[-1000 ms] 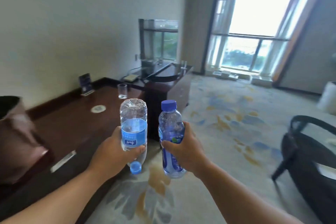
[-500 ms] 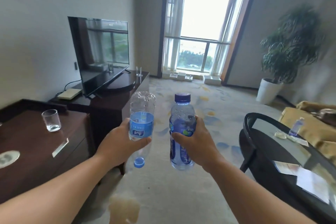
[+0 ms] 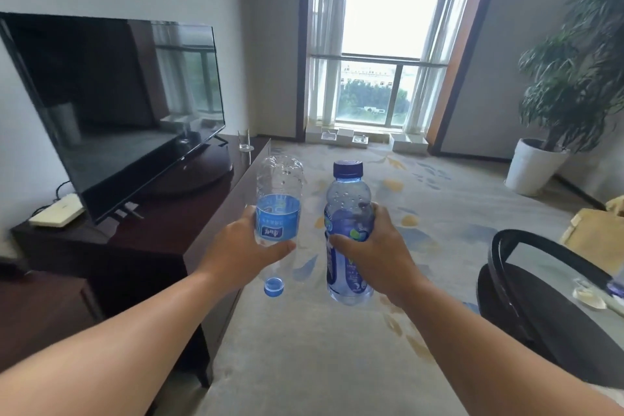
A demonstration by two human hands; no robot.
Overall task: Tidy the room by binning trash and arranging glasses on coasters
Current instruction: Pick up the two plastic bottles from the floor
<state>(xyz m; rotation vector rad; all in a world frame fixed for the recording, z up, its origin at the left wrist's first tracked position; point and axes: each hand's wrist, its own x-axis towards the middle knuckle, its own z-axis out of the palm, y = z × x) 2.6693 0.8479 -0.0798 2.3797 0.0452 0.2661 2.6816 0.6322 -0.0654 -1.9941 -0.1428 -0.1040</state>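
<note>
Fingers of left hand (image 3: 236, 253) curled round upside-down clear bottle (image 3: 278, 219), right hand (image 3: 374, 246) fingers wrapping upright blue-capped bottle (image 3: 347, 199), over carpet (image 3: 337, 365)

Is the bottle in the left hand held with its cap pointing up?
No, the left hand holds the clear bottle upside down, its blue cap at the bottom.

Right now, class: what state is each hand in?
Left hand grips the inverted bottle, cap down.
Right hand grips the upright bottle.
</note>
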